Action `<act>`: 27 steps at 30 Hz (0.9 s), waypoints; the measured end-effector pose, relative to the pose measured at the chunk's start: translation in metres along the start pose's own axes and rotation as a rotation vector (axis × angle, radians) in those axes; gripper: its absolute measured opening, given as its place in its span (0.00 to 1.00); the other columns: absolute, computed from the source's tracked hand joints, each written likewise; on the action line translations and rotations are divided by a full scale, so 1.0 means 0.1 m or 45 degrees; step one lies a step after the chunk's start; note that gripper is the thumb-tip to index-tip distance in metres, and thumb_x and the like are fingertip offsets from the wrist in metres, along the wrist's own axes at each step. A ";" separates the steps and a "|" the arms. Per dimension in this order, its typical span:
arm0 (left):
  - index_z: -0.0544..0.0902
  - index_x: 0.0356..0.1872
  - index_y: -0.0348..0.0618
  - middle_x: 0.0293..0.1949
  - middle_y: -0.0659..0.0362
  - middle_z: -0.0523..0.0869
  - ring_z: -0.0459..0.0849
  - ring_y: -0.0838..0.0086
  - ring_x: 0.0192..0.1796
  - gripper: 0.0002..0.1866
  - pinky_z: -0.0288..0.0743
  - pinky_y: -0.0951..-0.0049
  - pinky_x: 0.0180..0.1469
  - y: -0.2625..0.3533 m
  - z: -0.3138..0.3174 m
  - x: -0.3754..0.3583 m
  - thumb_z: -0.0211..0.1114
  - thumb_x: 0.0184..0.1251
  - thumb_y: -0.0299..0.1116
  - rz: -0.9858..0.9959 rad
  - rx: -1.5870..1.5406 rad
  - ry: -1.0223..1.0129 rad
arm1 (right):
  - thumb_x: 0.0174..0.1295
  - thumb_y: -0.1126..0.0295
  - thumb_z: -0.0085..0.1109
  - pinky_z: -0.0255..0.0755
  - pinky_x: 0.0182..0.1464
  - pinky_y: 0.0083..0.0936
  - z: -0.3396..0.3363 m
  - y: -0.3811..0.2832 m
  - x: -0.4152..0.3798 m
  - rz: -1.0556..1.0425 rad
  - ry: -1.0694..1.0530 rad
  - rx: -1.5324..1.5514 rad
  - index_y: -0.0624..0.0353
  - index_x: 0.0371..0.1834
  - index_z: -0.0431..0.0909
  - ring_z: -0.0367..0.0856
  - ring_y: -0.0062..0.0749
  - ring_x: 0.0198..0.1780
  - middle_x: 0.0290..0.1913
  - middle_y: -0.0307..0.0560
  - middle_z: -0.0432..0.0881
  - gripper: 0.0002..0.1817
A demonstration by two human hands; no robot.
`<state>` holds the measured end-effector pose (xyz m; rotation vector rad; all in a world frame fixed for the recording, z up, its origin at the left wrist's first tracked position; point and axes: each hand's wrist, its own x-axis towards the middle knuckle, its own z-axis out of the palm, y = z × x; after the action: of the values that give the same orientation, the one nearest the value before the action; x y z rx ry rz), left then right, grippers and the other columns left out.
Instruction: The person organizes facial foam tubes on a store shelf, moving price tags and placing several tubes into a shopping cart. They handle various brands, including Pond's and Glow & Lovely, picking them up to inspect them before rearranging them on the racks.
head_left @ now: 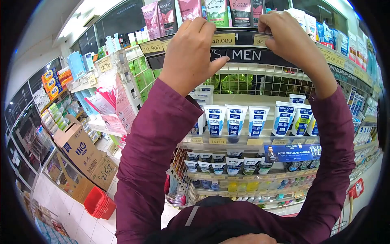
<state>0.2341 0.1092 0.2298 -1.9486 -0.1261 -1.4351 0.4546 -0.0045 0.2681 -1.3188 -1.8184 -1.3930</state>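
The yellow price tag (223, 39) is pinched at the shelf-edge strip (243, 36) by the left hand (189, 57); the right hand (284, 34) pinches the neighbouring tag (260, 40) (partly hidden). Both are best pressed level, clear of the facial-wash tubes (195, 10).

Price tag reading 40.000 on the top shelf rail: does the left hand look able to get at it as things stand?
Probably yes. The left hand is already raised to the shelf rail, its fingertips at the rail's top edge just left of the 40.000 price tag. Nothing lies between them.

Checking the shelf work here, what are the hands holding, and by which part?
Both hands pinch the price strip on the shelf's front edge: left hand beside the 40.000 tag, right hand at another tag's top edge.
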 end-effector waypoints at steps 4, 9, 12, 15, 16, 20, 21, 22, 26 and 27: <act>0.79 0.44 0.39 0.40 0.53 0.80 0.81 0.56 0.44 0.28 0.75 0.60 0.47 0.00 0.00 0.00 0.80 0.44 0.41 -0.010 -0.019 0.002 | 0.48 0.78 0.60 0.71 0.47 0.40 0.04 -0.02 0.00 0.040 0.023 0.071 0.63 0.34 0.75 0.78 0.49 0.41 0.35 0.51 0.79 0.09; 0.79 0.43 0.38 0.40 0.53 0.80 0.81 0.56 0.44 0.28 0.76 0.60 0.48 0.01 0.01 -0.01 0.81 0.43 0.41 -0.026 -0.038 0.013 | 0.47 0.77 0.61 0.71 0.46 0.39 0.09 -0.09 0.03 0.186 0.047 0.157 0.64 0.30 0.75 0.78 0.47 0.38 0.33 0.51 0.78 0.08; 0.80 0.43 0.38 0.40 0.52 0.80 0.81 0.56 0.45 0.28 0.76 0.60 0.48 0.02 0.01 -0.02 0.81 0.43 0.41 -0.035 -0.043 0.012 | 0.47 0.77 0.60 0.71 0.46 0.38 0.13 -0.12 0.04 0.190 0.102 0.207 0.64 0.29 0.76 0.78 0.46 0.38 0.32 0.50 0.78 0.06; 0.80 0.43 0.38 0.40 0.52 0.80 0.81 0.56 0.46 0.28 0.76 0.60 0.49 0.03 0.01 -0.02 0.81 0.43 0.41 -0.045 -0.043 0.006 | 0.48 0.77 0.60 0.71 0.47 0.37 0.17 -0.17 0.08 0.182 0.120 0.251 0.64 0.30 0.78 0.79 0.45 0.39 0.32 0.50 0.78 0.05; 0.80 0.44 0.38 0.40 0.52 0.80 0.81 0.56 0.46 0.28 0.76 0.60 0.49 0.03 0.01 -0.02 0.81 0.42 0.42 -0.052 -0.046 0.002 | 0.49 0.77 0.59 0.72 0.48 0.36 0.19 -0.18 0.09 0.192 0.118 0.292 0.64 0.30 0.79 0.80 0.45 0.40 0.32 0.50 0.78 0.05; 0.80 0.43 0.38 0.41 0.52 0.80 0.80 0.55 0.46 0.28 0.76 0.60 0.50 0.03 0.01 -0.02 0.81 0.42 0.42 -0.071 -0.045 -0.004 | 0.49 0.78 0.59 0.73 0.49 0.36 0.31 -0.22 0.13 0.082 0.219 0.279 0.63 0.32 0.80 0.80 0.45 0.41 0.33 0.49 0.79 0.06; 0.80 0.44 0.37 0.41 0.52 0.80 0.80 0.55 0.46 0.29 0.75 0.59 0.50 0.03 0.01 -0.02 0.81 0.42 0.41 -0.072 -0.045 -0.018 | 0.48 0.79 0.58 0.73 0.50 0.36 0.30 -0.24 0.14 0.125 0.181 0.293 0.64 0.32 0.80 0.80 0.45 0.42 0.34 0.49 0.79 0.07; 0.80 0.45 0.37 0.41 0.51 0.80 0.80 0.55 0.47 0.29 0.75 0.59 0.51 0.03 0.01 -0.02 0.80 0.42 0.41 -0.074 -0.045 -0.032 | 0.48 0.79 0.57 0.73 0.51 0.36 0.29 -0.25 0.15 0.169 0.142 0.306 0.64 0.32 0.80 0.80 0.45 0.42 0.35 0.49 0.79 0.07; 0.80 0.46 0.36 0.42 0.51 0.81 0.80 0.55 0.47 0.30 0.75 0.59 0.52 0.02 0.01 -0.03 0.80 0.42 0.41 -0.074 -0.057 -0.024 | 0.48 0.82 0.55 0.72 0.50 0.38 0.19 -0.23 0.15 0.112 0.123 0.339 0.64 0.34 0.80 0.80 0.45 0.43 0.35 0.49 0.79 0.10; 0.80 0.47 0.35 0.42 0.51 0.81 0.80 0.55 0.47 0.30 0.75 0.59 0.52 0.02 0.01 -0.03 0.80 0.42 0.41 -0.068 -0.056 -0.025 | 0.48 0.83 0.54 0.72 0.49 0.38 0.14 -0.21 0.16 0.038 0.074 0.314 0.63 0.35 0.80 0.80 0.45 0.42 0.35 0.49 0.79 0.11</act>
<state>0.2345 0.1088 0.2264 -2.0092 -0.1574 -1.4644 0.4311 0.0142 0.2668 -1.1616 -1.8555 -1.1368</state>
